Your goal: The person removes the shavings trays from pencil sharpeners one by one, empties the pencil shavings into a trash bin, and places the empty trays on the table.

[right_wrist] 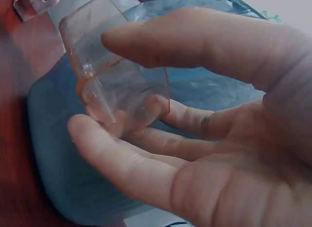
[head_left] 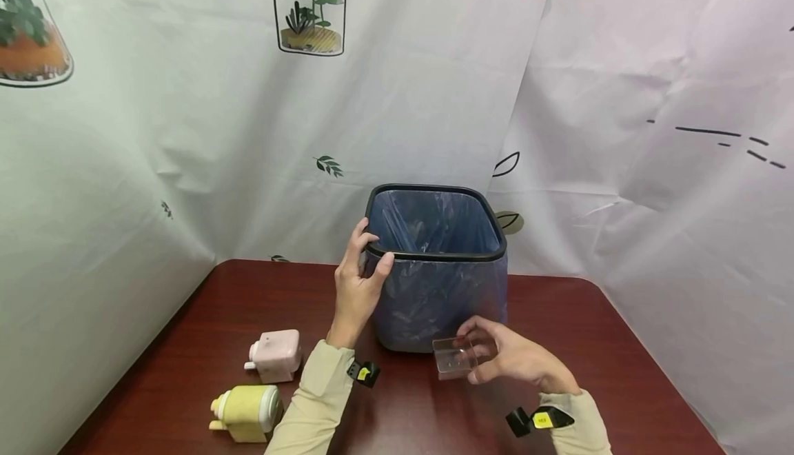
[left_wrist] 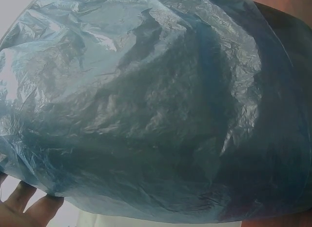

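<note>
Plant-printed white sheets enclose a dark red tabletop (head_left: 186, 372). At its far centre stands a bin (head_left: 434, 289) lined with a blue bag (head_left: 434, 224). Left hand (head_left: 358, 282) grips the bin's near-left rim, fingers curled over the edge, thumb on the outside. Right hand (head_left: 511, 358) pinches a clear box (head_left: 455, 357) between thumb and fingers, just in front of the bin's near wall. A pink sharpener (head_left: 276, 355) and a yellow sharpener (head_left: 248, 410) lie near left.

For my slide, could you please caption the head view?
Left hand grips the lined bin; right hand holds a clear box.
</note>
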`<state>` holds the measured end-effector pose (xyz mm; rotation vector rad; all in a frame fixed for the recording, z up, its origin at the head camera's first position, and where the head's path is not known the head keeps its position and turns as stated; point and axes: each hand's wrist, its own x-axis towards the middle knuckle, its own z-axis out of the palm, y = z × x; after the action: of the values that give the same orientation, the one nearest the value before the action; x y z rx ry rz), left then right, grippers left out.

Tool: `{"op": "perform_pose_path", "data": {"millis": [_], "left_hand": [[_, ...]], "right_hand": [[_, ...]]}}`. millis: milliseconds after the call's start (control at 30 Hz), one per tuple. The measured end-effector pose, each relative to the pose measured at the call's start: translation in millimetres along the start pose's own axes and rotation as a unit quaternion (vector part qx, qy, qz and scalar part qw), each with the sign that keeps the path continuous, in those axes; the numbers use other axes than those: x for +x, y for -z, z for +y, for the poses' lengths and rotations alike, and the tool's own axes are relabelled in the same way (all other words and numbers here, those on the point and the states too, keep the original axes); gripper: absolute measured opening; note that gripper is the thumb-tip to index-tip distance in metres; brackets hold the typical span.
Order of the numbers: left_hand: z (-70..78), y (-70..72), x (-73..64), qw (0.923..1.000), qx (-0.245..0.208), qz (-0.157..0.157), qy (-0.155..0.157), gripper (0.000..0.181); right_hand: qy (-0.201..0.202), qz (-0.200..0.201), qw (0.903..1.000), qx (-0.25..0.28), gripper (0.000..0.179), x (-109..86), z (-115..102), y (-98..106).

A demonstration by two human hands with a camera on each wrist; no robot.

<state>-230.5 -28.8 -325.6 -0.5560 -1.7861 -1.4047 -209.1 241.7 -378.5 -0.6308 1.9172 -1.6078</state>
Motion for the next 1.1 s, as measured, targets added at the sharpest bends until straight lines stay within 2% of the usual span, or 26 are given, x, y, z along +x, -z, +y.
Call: {"op": "perform_pose_path", "data": {"millis": [300, 633, 800, 1100], "left_hand": [[1.0, -0.8, -0.2, 1.0000, 0.002, 0.000, 0.002, 0.032], [1.2, -0.6, -0.8, 1.0000, 0.008, -0.001, 0.005, 0.032], [2.0, -0.2, -1.0, 1.0000, 0.002, -0.003, 0.009, 0.032], [2.6, 0.8, -2.3, 0.9999, 0.001, -0.002, 0.012, 0.032]], "right_hand": [[-0.001, -0.030, 0.9995, -0.011, 0.060, 4.9, 12, -1], [-0.023, -0.026, 0.9991, -0.025, 0.060, 11.3, 19, -4], [-0.029, -0.029, 0.9964, -0.074, 0.058, 11.5, 21, -5], [-0.041, -0.027, 0.9852, -0.164, 0.056, 12.5, 25, -5]]}}
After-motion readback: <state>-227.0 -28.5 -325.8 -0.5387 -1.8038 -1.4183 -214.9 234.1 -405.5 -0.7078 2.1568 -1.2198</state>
